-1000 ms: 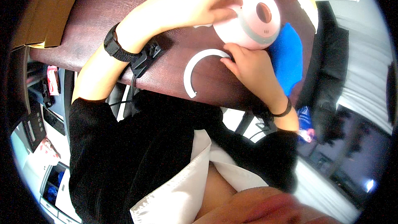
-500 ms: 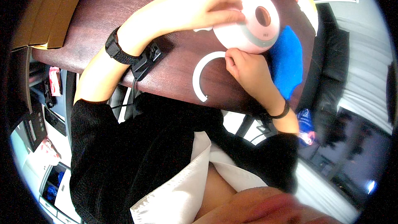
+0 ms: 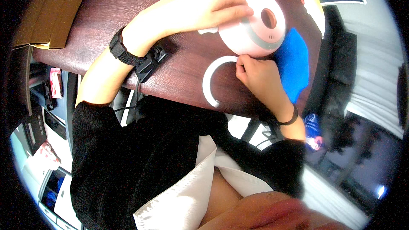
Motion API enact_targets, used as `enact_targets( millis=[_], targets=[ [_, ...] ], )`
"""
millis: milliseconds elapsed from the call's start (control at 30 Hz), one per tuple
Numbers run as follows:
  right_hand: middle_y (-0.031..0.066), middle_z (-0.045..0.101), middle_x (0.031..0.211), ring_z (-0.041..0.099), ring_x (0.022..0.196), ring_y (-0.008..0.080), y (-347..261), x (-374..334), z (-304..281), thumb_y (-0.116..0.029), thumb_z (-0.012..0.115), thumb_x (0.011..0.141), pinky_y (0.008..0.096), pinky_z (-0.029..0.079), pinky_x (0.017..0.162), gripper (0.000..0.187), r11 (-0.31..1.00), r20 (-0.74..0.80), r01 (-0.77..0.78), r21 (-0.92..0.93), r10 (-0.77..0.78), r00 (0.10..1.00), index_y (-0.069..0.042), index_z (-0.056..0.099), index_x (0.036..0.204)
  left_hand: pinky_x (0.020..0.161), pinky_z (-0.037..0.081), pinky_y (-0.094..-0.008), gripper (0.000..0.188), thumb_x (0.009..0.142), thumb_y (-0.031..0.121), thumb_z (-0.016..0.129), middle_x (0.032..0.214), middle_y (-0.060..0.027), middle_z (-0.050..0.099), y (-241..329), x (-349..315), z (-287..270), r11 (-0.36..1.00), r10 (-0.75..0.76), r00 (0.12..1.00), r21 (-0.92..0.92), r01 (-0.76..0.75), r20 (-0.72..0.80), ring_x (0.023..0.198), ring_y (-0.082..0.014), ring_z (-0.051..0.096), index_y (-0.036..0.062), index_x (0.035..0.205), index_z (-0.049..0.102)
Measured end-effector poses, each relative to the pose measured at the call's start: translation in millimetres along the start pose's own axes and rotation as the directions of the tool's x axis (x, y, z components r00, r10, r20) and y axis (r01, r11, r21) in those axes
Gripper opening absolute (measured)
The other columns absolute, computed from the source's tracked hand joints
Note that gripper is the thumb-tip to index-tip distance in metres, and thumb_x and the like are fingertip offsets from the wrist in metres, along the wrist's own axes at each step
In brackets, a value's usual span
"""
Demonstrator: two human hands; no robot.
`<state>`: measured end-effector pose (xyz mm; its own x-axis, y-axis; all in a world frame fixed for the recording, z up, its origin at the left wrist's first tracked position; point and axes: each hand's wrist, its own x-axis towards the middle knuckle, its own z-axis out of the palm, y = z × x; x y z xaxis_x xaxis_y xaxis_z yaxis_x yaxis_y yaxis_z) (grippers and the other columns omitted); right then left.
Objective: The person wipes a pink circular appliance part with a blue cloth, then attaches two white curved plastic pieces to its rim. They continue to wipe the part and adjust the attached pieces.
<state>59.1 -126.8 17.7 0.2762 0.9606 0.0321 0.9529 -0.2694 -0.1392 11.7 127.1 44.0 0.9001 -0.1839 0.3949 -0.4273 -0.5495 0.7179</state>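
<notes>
A rounded white-and-pink housing [image 3: 260,5] with an oval hole and a grey band sits on the dark wood-look table. From its upper left, my left hand [image 3: 213,6] grips it, fingers and thumb pressed together on its surface; the fingertips on the far side are hidden. Just below the housing, my right hand [image 3: 257,74] is closed in a pinch around one end of a thin white curved strip [image 3: 207,81], shaped like part of a ring. The strip's other end points toward the table's near edge. A small white piece [image 3: 208,30] pokes out under my left hand.
Beside my right wrist lies a blue cloth [image 3: 294,68]. Under my left forearm is a black device [image 3: 150,64] with a cable. A cardboard box [image 3: 53,12] stands at the far left, a yellow-and-white item [image 3: 314,6] at the far right. The table [image 3: 106,25] ends close to my lap.
My right hand has shifted slightly right and nearer to me, carrying the curved strip along. My left hand stays on the housing, almost still.
</notes>
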Motion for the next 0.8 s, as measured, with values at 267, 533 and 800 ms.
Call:
enact_targets(
  millis=[267,533,800],
  targets=[
    [0.0096,0.060,0.063,0.063,0.056,0.0270,-6,-5,-1,-0.018,0.065,0.085,0.0365,0.049,0.049,0.016,0.999,-0.008,-0.013,-0.036,0.013,1.000,-0.007,0.054,0.086,0.081,0.052,-0.0411,0.036,0.094,0.029,0.054,0.103,-0.0215,0.068,0,-1,-1,0.998,0.039,0.999,0.048,-0.038,-0.004,0.093,-0.0373,0.066,-0.0031,0.105,0.067],
    [0.0096,0.057,0.055,0.060,0.047,0.0275,-8,-4,1,-0.018,0.065,0.084,0.0377,0.047,0.044,0.017,0.991,-0.008,-0.091,-0.097,0.090,0.996,-0.006,0.053,0.079,0.083,0.051,-0.0406,0.038,0.096,0.029,0.050,0.103,-0.0227,0.067,3,-2,-2,1.000,-0.010,1.000,0.019,0.009,0.012,0.095,-0.0375,0.066,-0.0042,0.106,0.066],
    [0.0124,0.060,0.059,0.062,0.052,0.0296,-6,-6,-4,-0.015,0.065,0.081,0.0390,0.048,0.047,0.014,0.990,-0.016,-0.139,0.004,0.139,0.990,-0.006,0.055,0.078,0.082,0.050,-0.0380,0.040,0.100,0.027,0.042,0.095,-0.0215,0.068,9,-2,-8,0.989,-0.039,0.999,-0.142,0.042,0.022,0.089,-0.0352,0.066,-0.0062,0.103,0.065]
  ],
)
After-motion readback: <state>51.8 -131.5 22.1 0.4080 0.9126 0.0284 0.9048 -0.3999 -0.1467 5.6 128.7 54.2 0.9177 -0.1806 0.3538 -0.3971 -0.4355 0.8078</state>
